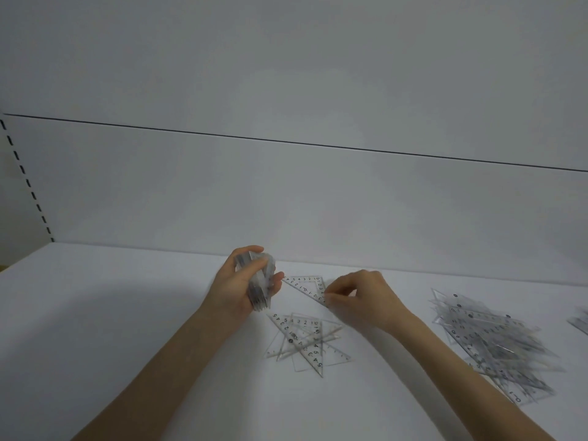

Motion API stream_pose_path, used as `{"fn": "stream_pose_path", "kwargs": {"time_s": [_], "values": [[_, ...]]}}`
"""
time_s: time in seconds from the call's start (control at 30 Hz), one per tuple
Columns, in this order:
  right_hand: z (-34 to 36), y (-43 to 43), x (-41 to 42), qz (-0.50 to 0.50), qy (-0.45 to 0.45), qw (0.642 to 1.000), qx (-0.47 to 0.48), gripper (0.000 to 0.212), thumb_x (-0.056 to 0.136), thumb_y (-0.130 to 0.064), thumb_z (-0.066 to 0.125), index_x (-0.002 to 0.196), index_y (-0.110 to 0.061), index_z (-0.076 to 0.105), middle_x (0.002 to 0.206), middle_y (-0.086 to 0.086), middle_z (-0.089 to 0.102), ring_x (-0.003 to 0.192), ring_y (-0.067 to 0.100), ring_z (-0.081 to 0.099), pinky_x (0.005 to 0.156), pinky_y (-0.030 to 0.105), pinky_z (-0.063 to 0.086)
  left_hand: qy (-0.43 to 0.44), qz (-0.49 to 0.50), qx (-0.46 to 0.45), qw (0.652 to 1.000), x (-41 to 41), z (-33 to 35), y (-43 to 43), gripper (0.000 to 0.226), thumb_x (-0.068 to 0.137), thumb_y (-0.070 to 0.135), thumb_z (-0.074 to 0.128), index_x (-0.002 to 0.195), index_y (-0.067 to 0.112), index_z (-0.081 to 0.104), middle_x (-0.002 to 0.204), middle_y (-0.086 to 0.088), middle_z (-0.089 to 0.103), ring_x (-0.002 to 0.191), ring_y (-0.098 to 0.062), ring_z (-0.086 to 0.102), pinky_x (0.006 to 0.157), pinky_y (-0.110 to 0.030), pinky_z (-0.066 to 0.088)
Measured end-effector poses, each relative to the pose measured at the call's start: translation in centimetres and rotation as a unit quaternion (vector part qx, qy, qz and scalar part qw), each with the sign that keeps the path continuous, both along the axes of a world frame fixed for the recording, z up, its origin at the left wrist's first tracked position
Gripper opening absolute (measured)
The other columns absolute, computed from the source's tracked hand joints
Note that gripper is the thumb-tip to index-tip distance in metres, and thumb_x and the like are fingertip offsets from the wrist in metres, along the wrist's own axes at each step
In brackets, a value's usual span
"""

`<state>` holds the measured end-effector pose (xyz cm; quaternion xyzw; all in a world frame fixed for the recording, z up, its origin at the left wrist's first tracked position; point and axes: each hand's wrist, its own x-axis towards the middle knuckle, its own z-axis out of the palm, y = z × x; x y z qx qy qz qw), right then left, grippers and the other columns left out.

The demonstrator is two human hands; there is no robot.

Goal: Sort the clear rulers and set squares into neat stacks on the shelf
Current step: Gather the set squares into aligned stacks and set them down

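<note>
One set square (307,286) lies flat on the shelf (127,313), its corner pinched by the right hand (362,297), likely to lift it. The left hand (235,288) has its grip curled round a bundle (259,294) held on edge, probably so the squares stay aligned. A loose pile (302,340) lies nearer, with a larger heap (490,338) to the right.

A thick bundle (258,289) of clear set squares stands on edge in the left hand (234,289), a single set square (307,286) lies flat, corner pinched by the right hand (361,300), a small crisscrossed pile (305,342) sits just nearer, and a blurry heap (496,342), perhaps with rulers, sprawls well right.
</note>
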<state>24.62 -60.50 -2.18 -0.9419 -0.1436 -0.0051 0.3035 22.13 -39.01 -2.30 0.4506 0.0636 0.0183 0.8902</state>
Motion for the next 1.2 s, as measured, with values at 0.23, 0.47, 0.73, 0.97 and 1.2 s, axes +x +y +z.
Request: {"fn": "stream_pose_path", "kwargs": {"time_s": [0.23,0.47,0.73,0.97,1.2], "values": [[0.1,0.7,-1.4,0.136,0.028,0.983,-0.124,0.078,0.052,-0.077,0.068,0.117,-0.033,0.065,0.108,-0.019,0.051,0.103,0.001,0.045,0.092,0.025,0.041,0.000,-0.024,0.029,0.999,-0.4,-0.1,-0.7,0.013,0.088,-0.002,0.057,0.095,0.010,0.058,0.101,-0.023,0.057,0.072,-0.033,0.066,0.060,-0.033,0.058],[0.0,0.9,-1.5,0.113,0.063,0.991,-0.037,0.044,0.062,-0.033,0.088,0.099,-0.027,0.066,0.101,-0.007,0.056,0.076,0.005,0.054,0.063,0.013,0.044,-0.001,-0.036,0.027,0.999,-0.6,0.1,-0.4,0.024,0.085,-0.011,0.055,0.097,0.009,0.058,0.109,-0.025,0.054,0.076,-0.036,0.065,0.060,-0.033,0.058],[-1.1,0.1,-0.7,0.049,0.050,0.995,0.069,0.024,0.063,-0.034,0.088,0.080,-0.033,0.071,0.083,-0.014,0.067,0.075,-0.001,0.057,0.068,0.011,0.040,0.012,-0.025,0.032,0.999,-0.7,0.5,-0.4,0.026,0.087,-0.011,0.052,0.104,0.009,0.057,0.106,-0.025,0.057,0.075,-0.035,0.065,0.060,-0.034,0.058],[0.3,-0.5,-1.0,0.047,0.106,0.962,0.246,0.005,0.078,-0.008,0.076,0.077,-0.005,0.072,0.066,0.008,0.069,0.053,0.010,0.052,0.046,0.021,0.031,0.003,-0.028,0.011,1.000,-0.8,0.7,-0.3,0.023,0.088,-0.010,0.050,0.097,0.010,0.058,0.105,-0.024,0.055,0.074,-0.035,0.063,0.059,-0.033,0.058],[2.2,-0.1,-1.5,0.046,0.118,0.932,0.340,0.009,0.079,-0.012,0.075,0.077,-0.004,0.073,0.070,0.013,0.070,0.050,0.013,0.036,0.048,0.023,0.023,0.010,-0.042,0.015,0.999,-1.0,1.0,-0.4,0.020,0.089,-0.004,0.052,0.101,0.012,0.057,0.097,-0.021,0.059,0.066,-0.029,0.067,0.054,-0.034,0.058]]}}
